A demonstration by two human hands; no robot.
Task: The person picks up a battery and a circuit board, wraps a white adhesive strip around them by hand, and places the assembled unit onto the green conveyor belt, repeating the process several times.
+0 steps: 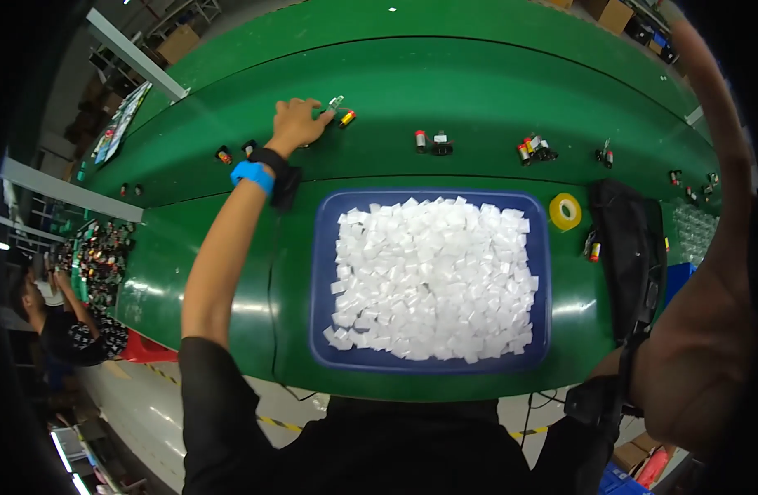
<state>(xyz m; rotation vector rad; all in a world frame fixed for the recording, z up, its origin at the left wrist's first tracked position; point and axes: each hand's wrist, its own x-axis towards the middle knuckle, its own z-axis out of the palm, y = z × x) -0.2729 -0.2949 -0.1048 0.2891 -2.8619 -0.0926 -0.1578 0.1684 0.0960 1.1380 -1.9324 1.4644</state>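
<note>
My left hand (pixel 298 124) reaches over the green belt with its fingers apart. Its thumb is beside a small assembly (pixel 347 119) that has a yellow-and-red cylinder and a pale green-white piece; I cannot tell whether they touch. The wrist wears a black band and a bright blue band (pixel 254 176). Very large and close at the right edge, my right hand (pixel 696 355) is raised with one long finger stretched upward; its other fingers are out of view. In front of me sits a blue tray (pixel 320 280) full of small white square pieces (pixel 433 280).
More small assemblies with red cylinders (pixel 421 142) lie along the belt. Right of the tray are a roll of yellow tape (pixel 564 212), another assembly (pixel 592 247) and a black bag (pixel 622 256). At far left a person (pixel 74 334) sits by a parts pile (pixel 103 264).
</note>
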